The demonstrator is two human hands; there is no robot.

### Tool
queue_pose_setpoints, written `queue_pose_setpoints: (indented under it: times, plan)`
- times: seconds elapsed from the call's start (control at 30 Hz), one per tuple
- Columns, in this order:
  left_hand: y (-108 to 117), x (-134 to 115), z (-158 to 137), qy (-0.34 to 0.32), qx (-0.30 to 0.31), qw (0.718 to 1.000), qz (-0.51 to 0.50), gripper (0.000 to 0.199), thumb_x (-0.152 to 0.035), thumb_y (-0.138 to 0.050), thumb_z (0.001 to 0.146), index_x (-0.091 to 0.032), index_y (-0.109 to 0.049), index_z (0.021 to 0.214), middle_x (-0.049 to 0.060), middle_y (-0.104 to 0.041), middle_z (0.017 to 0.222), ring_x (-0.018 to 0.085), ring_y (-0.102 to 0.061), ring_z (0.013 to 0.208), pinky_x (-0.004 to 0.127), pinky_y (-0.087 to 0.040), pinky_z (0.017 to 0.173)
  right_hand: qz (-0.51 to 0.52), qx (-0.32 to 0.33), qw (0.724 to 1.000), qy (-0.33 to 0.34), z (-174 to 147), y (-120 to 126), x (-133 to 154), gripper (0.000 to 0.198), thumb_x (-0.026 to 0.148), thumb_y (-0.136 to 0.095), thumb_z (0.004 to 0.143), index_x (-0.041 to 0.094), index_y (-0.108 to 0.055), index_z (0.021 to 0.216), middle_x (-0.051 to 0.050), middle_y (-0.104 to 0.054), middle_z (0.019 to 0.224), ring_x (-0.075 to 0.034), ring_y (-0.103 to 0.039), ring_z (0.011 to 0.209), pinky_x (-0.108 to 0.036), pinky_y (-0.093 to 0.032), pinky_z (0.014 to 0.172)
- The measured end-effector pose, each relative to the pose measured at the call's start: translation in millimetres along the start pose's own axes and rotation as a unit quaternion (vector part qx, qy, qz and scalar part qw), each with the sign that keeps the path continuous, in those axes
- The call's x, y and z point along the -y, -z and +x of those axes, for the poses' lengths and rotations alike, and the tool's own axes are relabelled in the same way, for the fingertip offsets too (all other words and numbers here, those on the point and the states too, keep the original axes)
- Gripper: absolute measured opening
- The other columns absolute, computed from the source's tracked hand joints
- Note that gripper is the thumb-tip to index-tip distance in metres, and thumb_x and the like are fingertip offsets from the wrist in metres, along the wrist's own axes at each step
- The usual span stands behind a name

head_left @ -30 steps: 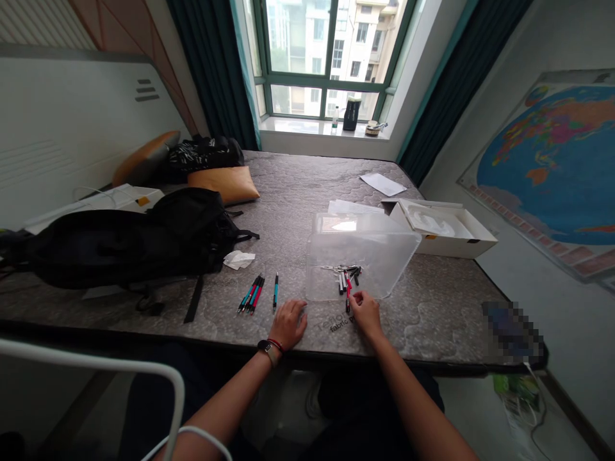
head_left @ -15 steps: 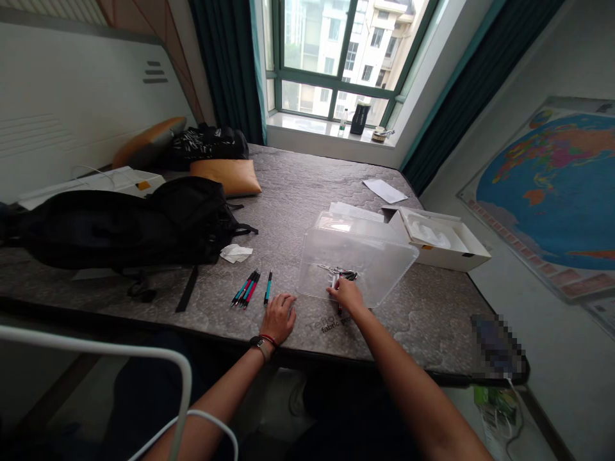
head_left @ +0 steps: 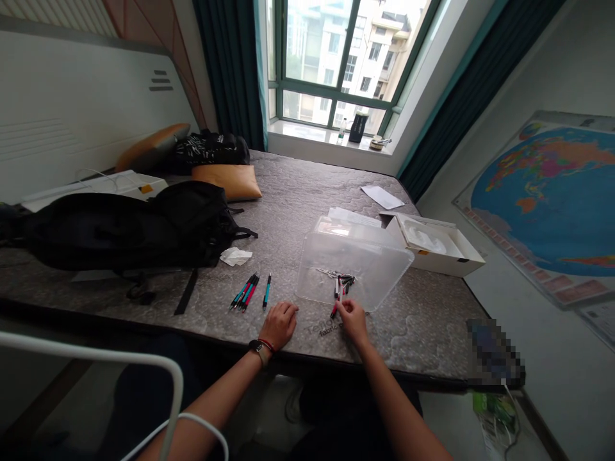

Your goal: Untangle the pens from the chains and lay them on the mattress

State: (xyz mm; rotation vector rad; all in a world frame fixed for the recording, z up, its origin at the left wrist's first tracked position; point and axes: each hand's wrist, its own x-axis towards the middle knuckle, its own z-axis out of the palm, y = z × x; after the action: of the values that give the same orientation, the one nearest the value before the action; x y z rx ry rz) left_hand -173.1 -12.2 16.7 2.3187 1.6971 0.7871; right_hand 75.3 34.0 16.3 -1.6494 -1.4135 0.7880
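My right hand (head_left: 354, 321) is at the front edge of a clear plastic bin (head_left: 312, 256) lying on its side, its thumb and fingers pinching a red and black pen (head_left: 334, 311). Behind those fingers, several dark and pale pen parts (head_left: 346, 282) lie in a small heap inside the bin. My left hand (head_left: 279, 325) rests on the mattress with nothing in it, fingers loosely bent and apart. Just beyond it lies a single blue and black pen (head_left: 266, 291). Further left is a bunch of blue and red pens (head_left: 245, 291).
A black backpack (head_left: 129, 227) covers the left side of the mattress (head_left: 298, 192), near a crumpled tissue (head_left: 236, 256). An open white box (head_left: 437, 246) stands right of the bin, with a paper sheet (head_left: 382, 196) behind. A white tube frame (head_left: 96, 349) crosses the lower left.
My right hand has drawn back toward me from inside the bin to its front edge, and the red and black pen now shows in its fingers. My left hand stays on the mattress.
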Motion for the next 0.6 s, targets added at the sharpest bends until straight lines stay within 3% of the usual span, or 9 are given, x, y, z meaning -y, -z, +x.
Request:
queue_pose_setpoints:
  times: [0.1, 0.2, 0.33, 0.47, 0.6]
  plan:
    - [-0.7, -0.6, -1.2, -0.023, 0.003, 1.0, 0.0, 0.023, -0.016, -0.046, 0.089, -0.023, -0.06, 0.106, 0.006, -0.061, 0.104, 0.022, -0.055, 0.1, 0.038, -0.044, 0.09, 0.073, 0.005, 0.997, -0.01, -42.2, -0.1, -16.7, 0.04, 0.058, -0.062, 0.077, 0.018, -0.06, 0.077, -0.002, -0.061, 0.063, -0.016, -0.056, 0.057, -0.025, -0.043, 0.056]
    - [-1.5, -2.1, -1.3, -0.052, 0.006, 0.999, 0.003, 0.023, -0.018, -0.045, 0.091, -0.022, -0.061, 0.107, 0.006, -0.062, 0.102, 0.021, -0.056, 0.098, 0.037, -0.046, 0.088, 0.109, 0.02, 0.994, -0.024, -63.0, -2.3, -22.0, 0.044, 0.062, -0.064, 0.074, 0.019, -0.061, 0.078, -0.003, -0.062, 0.065, -0.018, -0.057, 0.057, -0.026, -0.044, 0.053]
    - [-4.0, -3.6, 0.4, -0.1, 0.018, 0.995, 0.004, 0.027, -0.02, -0.045, 0.092, -0.022, -0.058, 0.116, 0.007, -0.063, 0.101, 0.021, -0.057, 0.096, 0.036, -0.047, 0.086, 0.126, 0.049, 0.99, -0.046, -58.7, -4.5, -15.4, 0.046, 0.064, -0.064, 0.071, 0.019, -0.064, 0.081, -0.003, -0.062, 0.063, -0.018, -0.055, 0.054, -0.027, -0.041, 0.047]
    - [-7.4, -2.1, 1.5, -0.177, 0.063, 0.982, -0.013, 0.045, -0.02, -0.044, 0.093, -0.025, -0.044, 0.138, 0.008, -0.062, 0.11, 0.021, -0.058, 0.1, 0.037, -0.047, 0.089, 0.101, 0.093, 0.99, -0.017, -51.8, -16.7, -6.4, 0.038, 0.056, -0.067, 0.073, 0.019, -0.067, 0.08, -0.001, -0.061, 0.06, -0.016, -0.053, 0.054, -0.026, -0.042, 0.052]
    - [-9.5, 2.3, 1.2, -0.212, 0.089, 0.973, -0.026, 0.051, -0.017, -0.044, 0.092, -0.028, -0.041, 0.142, 0.009, -0.06, 0.118, 0.022, -0.056, 0.107, 0.037, -0.046, 0.094, 0.061, 0.116, 0.991, 0.023, -56.5, -41.4, 5.6, 0.03, 0.049, -0.065, 0.077, 0.02, -0.068, 0.079, 0.0, -0.061, 0.061, -0.015, -0.053, 0.055, -0.025, -0.042, 0.054]
